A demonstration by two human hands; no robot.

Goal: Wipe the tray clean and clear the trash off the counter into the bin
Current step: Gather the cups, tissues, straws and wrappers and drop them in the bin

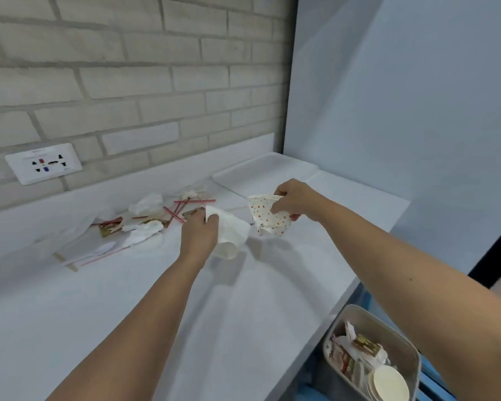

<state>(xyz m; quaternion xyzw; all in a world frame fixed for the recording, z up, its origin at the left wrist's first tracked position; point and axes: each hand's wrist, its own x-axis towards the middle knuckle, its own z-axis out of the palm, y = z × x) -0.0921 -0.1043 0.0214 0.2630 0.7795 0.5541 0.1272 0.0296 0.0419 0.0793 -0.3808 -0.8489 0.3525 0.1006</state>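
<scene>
White counter (pixel 128 314) runs beneath a pale brick wall (pixel 128 68) with a socket plate (pixel 44 163). My left hand (pixel 198 233) grips a plain white paper cup (pixel 232 237), fingers curled over its rim, with the cup tilted base toward me. Just right of it, my right hand (pixel 294 199) pinches the rim of an orange-dotted paper cup (pixel 268 217) whose bottom is crumpled. Left of and beyond my left hand lies the trash: red-striped straws (pixel 194 201), crumpled napkins (pixel 146 202), brown wrappers (pixel 110 228) and a white plastic spoon (pixel 104 248). Beyond my right hand, the white tray (pixel 266 169) sits in the far corner. Under my right forearm, off the counter edge, the grey bin (pixel 388 322) holds wrappers and paper discs.
</scene>
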